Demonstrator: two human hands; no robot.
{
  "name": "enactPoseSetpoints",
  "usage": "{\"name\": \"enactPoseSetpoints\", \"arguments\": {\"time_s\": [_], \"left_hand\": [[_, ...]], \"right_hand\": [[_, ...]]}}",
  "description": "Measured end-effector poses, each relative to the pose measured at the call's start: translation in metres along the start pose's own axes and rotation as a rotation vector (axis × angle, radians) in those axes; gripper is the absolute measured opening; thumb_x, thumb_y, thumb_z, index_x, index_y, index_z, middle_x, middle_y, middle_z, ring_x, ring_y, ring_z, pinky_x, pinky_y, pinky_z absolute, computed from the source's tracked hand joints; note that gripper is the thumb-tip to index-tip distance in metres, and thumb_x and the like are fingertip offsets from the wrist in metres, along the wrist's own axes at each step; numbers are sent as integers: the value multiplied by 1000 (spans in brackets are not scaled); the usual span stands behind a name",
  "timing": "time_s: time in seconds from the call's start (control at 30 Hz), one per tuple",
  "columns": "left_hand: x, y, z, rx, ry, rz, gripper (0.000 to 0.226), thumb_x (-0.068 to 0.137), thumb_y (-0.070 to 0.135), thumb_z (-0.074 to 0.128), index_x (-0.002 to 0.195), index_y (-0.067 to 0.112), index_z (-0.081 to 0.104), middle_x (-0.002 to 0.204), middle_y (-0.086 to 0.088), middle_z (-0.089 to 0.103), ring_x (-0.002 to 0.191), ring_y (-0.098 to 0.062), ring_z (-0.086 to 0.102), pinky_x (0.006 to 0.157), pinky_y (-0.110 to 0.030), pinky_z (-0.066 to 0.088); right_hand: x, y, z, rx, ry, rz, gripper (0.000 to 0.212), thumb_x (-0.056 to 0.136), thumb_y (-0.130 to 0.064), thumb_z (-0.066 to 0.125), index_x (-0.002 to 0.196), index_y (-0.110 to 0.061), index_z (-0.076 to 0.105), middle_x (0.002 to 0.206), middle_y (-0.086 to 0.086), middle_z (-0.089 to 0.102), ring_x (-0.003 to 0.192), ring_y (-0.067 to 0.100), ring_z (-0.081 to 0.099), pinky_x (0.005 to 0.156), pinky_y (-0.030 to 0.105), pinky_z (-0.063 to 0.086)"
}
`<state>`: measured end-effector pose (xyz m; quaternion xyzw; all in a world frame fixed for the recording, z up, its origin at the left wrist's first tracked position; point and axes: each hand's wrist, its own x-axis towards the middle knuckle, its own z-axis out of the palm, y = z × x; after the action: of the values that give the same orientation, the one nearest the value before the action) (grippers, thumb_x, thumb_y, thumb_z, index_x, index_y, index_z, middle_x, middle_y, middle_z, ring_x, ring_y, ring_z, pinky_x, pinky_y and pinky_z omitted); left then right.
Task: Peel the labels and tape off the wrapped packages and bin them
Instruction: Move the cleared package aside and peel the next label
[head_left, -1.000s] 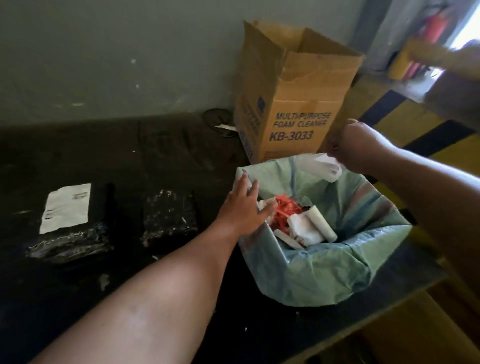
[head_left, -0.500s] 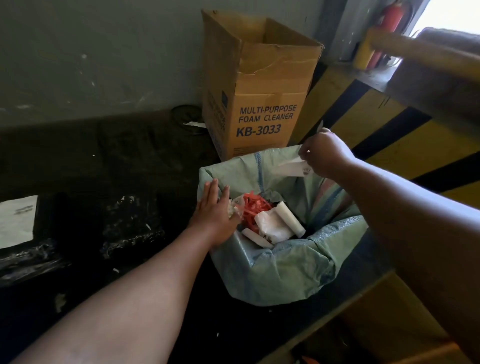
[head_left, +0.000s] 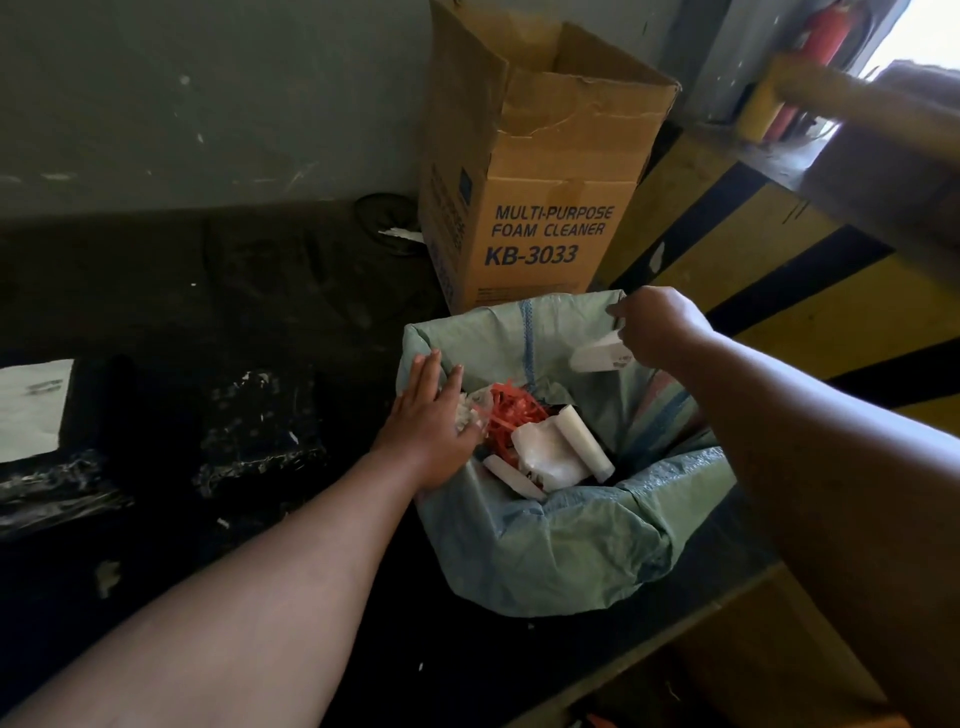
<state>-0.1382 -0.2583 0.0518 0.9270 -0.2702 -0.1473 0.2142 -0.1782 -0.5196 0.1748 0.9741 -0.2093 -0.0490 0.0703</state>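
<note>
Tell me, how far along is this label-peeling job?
Done: white and orange scraps already lie in the green-lined bin. In hand: the right hand holds a peeled white label over the bin, while the left hand rests on its rim. Left: one black package still carries a white label.

Pretty dim overall. Daylight comes in from the top right corner and blows out to pure white there. The dark black tabletop (head_left: 291, 322) swallows most detail, with black plastic-wrapped packages (head_left: 260, 431) barely readable. The tan cardboard box (head_left: 540, 208) is lit well, its print sharp. Wide-angle bending stretches both forearms at the edges, and the yellow rail (head_left: 852, 98) looks soft.
</note>
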Motion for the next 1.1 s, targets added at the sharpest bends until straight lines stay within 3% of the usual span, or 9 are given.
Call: {"name": "enactPoseSetpoints", "arguments": {"time_s": [0.17,0.37,0.5,0.67,0.83,0.97,1.1], "left_hand": [[0,-1,1,-2,9,4,81,102,53,41,163,25,-4,166,3,-29,150,-15,-30,125,-47,0],[0,-2,1,-1,4,2,81,102,53,41,163,25,-5,165,4,-31,150,-15,-30,125,-48,0],[-1,-2,1,-3,2,-4,83,102,53,42,163,24,-6,165,4,-31,150,-15,-30,124,-46,-1],[-4,1,-3,11,-13,-19,83,102,52,42,163,25,-7,165,4,-32,150,-14,-29,123,-44,-1],[-5,3,-5,33,-34,-26,84,102,52,42,163,24,-8,164,3,-33,150,-16,-29,123,-44,-2],[-3,3,-4,43,-25,-22,83,102,52,41,163,22,-7,165,2,-32,151,-16,-28,123,-44,-2],[-3,3,-5,49,-27,-28,84,102,52,42,163,23,-8,165,2,-32,151,-16,-28,123,-43,-3]], "right_hand": [[-1,5,8,26,53,60,22,91,-13,53,104,-7,70,96,15,66,93,34,65,64,37,46],[-8,7,2,53,58,20,33,88,-11,68,121,-15,68,112,3,69,99,20,67,79,34,59],[-8,9,-1,127,97,42,37,86,-4,68,119,-21,69,118,0,67,104,19,64,79,31,57],[-17,7,-4,64,116,29,39,87,-4,69,124,-14,66,123,5,65,108,21,63,86,33,57],[-18,8,0,102,122,59,31,91,-8,63,118,-18,70,116,2,68,102,20,66,81,34,58],[-17,8,1,138,143,98,17,91,-15,61,100,-17,75,95,3,71,84,22,68,69,35,59],[-15,7,-1,167,61,124,24,90,-27,53,97,-15,73,90,7,69,84,28,66,66,35,52]]}}
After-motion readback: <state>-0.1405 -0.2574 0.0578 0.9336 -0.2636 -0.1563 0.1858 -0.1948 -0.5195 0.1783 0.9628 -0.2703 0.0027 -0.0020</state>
